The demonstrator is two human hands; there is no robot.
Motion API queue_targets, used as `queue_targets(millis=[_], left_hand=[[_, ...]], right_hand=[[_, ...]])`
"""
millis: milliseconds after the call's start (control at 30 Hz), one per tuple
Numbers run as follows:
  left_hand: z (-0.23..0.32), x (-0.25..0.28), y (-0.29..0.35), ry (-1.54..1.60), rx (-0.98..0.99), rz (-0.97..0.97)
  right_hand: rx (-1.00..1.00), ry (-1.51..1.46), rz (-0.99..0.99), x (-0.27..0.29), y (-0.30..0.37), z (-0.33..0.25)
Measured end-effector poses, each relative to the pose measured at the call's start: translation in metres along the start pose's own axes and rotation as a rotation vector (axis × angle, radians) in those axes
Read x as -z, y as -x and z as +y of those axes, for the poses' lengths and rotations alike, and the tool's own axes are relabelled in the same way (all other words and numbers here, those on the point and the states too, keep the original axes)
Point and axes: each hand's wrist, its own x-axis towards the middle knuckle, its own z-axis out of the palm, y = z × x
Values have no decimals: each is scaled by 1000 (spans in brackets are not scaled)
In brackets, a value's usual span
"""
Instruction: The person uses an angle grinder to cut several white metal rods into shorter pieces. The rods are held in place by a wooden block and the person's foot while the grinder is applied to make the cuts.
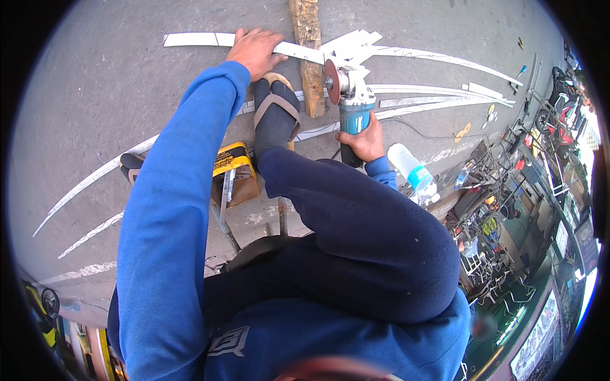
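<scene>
My left hand (257,52) grips a long flat white strip (198,40) from above, its thumb on the near side. The strip lies across a rough wooden beam (307,28). My right hand (366,140) is wrapped around the body of a teal angle grinder (357,113). The grinder's reddish-brown disc (333,81) stands upright beside the beam, close to the strip's near edge; whether they touch I cannot tell. Short white offcuts (349,46) lie just beyond the grinder. My sandalled foot (277,114) is near the beam, below my left hand.
More long white strips (445,90) lie on the grey ground (114,70), running past both sides. A yellow-and-brown box (235,178) sits by my foot. A plastic bottle (410,166) lies near my right wrist, and a thin cable (419,132) trails rightward. Metal clutter (502,254) fills the right side.
</scene>
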Motion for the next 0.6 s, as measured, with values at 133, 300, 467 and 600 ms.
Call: queue_targets(millis=[133, 300, 467, 600], left_hand=[[-2, -1, 0, -10, 3, -30], [-3, -2, -2, 11, -6, -32], [-3, -2, -2, 0, -7, -36], [-2, -2, -2, -9, -22, -3]], right_hand=[[-6, 4, -28, 3, 0, -5], [6, 40, -17, 4, 1, -14], [28, -32, -2, 6, 5, -20], [14, 1, -19, 5, 3, -16]])
